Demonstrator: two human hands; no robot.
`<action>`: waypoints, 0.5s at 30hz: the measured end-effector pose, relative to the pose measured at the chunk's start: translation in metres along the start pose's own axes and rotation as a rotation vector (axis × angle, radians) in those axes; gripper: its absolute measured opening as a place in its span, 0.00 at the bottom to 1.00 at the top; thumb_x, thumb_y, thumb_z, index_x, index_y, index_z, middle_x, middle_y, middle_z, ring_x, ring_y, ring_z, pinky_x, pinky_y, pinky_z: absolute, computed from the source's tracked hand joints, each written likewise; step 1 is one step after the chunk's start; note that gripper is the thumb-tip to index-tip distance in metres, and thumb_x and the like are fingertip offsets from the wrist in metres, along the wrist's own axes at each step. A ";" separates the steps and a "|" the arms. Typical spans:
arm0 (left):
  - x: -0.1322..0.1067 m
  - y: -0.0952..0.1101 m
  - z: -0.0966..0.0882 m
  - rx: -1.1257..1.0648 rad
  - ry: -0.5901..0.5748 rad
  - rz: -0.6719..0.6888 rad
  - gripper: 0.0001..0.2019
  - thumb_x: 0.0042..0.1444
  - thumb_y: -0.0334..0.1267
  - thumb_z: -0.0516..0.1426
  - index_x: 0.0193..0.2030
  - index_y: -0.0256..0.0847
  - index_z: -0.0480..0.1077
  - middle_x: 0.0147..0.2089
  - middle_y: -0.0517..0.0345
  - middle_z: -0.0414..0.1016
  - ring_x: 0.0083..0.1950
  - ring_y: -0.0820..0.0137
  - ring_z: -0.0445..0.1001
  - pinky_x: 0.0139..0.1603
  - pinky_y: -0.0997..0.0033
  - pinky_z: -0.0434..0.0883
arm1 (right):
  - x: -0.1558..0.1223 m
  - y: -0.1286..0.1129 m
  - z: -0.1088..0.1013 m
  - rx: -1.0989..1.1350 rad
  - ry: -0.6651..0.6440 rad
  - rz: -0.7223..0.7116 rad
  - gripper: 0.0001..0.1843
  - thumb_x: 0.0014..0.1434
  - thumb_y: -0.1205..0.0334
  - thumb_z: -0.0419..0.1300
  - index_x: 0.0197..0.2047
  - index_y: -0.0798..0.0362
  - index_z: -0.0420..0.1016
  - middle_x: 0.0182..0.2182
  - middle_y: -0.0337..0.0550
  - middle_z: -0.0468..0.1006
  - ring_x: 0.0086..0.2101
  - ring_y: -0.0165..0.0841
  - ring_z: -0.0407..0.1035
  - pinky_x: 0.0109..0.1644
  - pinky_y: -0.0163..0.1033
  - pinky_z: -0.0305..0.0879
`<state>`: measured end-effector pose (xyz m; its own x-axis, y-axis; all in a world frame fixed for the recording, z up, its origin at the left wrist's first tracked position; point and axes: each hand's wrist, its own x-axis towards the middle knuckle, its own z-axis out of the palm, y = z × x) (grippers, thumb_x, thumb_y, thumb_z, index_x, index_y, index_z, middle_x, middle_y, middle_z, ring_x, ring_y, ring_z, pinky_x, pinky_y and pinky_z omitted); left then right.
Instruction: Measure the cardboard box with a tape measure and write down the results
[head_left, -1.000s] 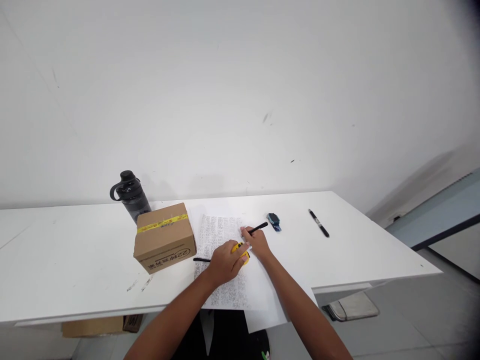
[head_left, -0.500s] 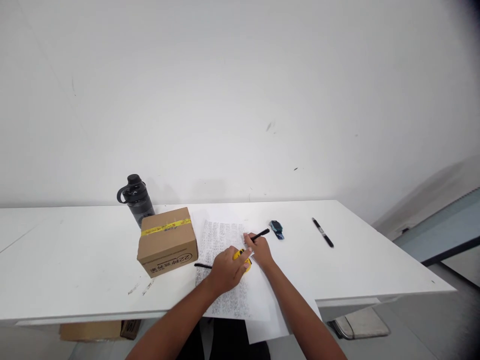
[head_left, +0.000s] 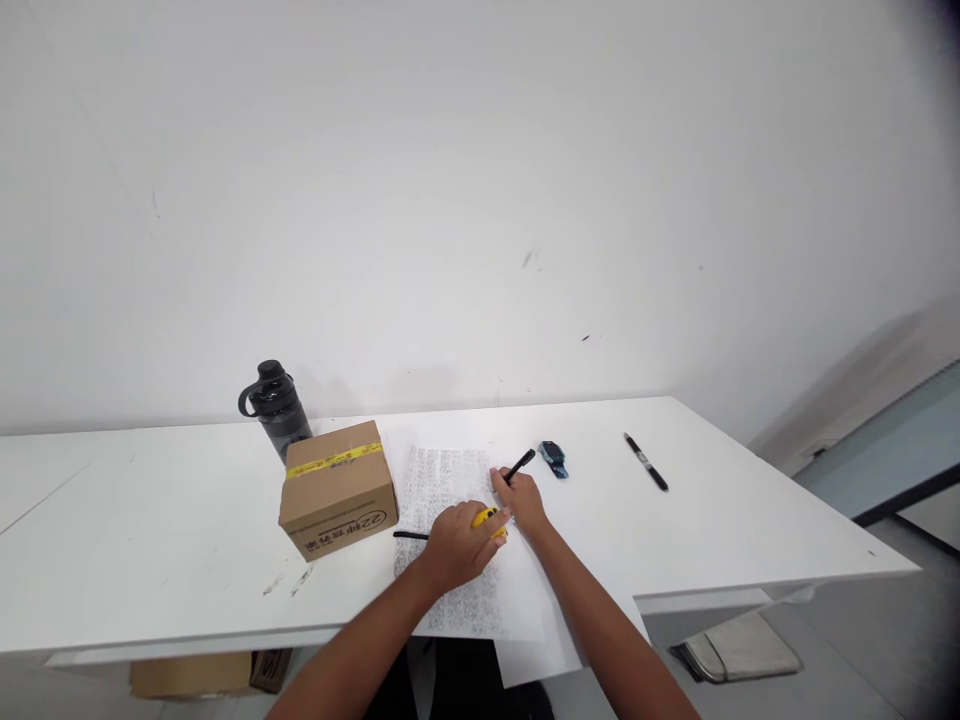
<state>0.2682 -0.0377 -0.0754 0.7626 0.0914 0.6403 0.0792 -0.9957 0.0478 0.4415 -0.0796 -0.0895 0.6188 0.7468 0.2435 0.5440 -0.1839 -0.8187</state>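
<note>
My left hand is closed around a small yellow and black tape measure, held over a sheet of paper covered in rows of dark writing. From under that hand a thin black stick-like thing, perhaps a pen, pokes out to the left. A black pen is pinched in my right hand, its upper end tilted up to the right. Its tip is hidden behind the fingers, near the sheet's right edge. A blank white sheet lies partly beneath the written one and my right forearm.
Left of the paper stands a taped cardboard box, with a dark bottle behind it. A watch-like item and another black pen lie to the right on the white table. A wall rises behind.
The view has shifted slightly. My left hand has turned a little, covering more of the tape measure. The pen in my right hand stands a bit steeper.
</note>
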 end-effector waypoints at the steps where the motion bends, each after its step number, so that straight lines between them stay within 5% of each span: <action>1: 0.000 0.000 0.000 0.002 -0.001 -0.003 0.16 0.62 0.40 0.51 0.56 0.45 0.66 0.42 0.52 0.73 0.38 0.67 0.72 0.35 0.68 0.69 | 0.000 0.000 0.000 0.034 -0.024 0.000 0.25 0.59 0.42 0.49 0.19 0.50 0.64 0.14 0.36 0.64 0.20 0.32 0.61 0.26 0.35 0.54; 7: 0.001 0.001 -0.002 0.014 -0.018 -0.018 0.16 0.62 0.41 0.51 0.56 0.45 0.66 0.43 0.51 0.74 0.38 0.66 0.74 0.36 0.67 0.70 | -0.002 -0.003 -0.002 0.208 0.124 0.064 0.24 0.59 0.39 0.50 0.33 0.51 0.73 0.24 0.40 0.75 0.28 0.36 0.69 0.34 0.37 0.63; 10: 0.001 0.002 -0.004 0.030 -0.017 -0.019 0.16 0.62 0.42 0.50 0.55 0.44 0.67 0.43 0.50 0.74 0.39 0.66 0.74 0.36 0.66 0.71 | -0.003 0.000 -0.002 0.166 0.214 -0.021 0.21 0.60 0.43 0.50 0.42 0.51 0.71 0.31 0.42 0.77 0.32 0.37 0.70 0.39 0.39 0.65; 15: 0.000 0.003 -0.005 0.048 -0.013 -0.028 0.16 0.62 0.43 0.51 0.54 0.45 0.68 0.42 0.51 0.75 0.39 0.66 0.74 0.36 0.66 0.72 | 0.005 0.016 0.005 0.132 0.121 -0.009 0.23 0.58 0.50 0.50 0.53 0.50 0.68 0.38 0.42 0.79 0.28 0.34 0.70 0.38 0.42 0.67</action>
<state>0.2656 -0.0404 -0.0713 0.7680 0.1196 0.6291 0.1310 -0.9910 0.0284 0.4509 -0.0754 -0.1035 0.6822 0.6643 0.3056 0.4761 -0.0863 -0.8752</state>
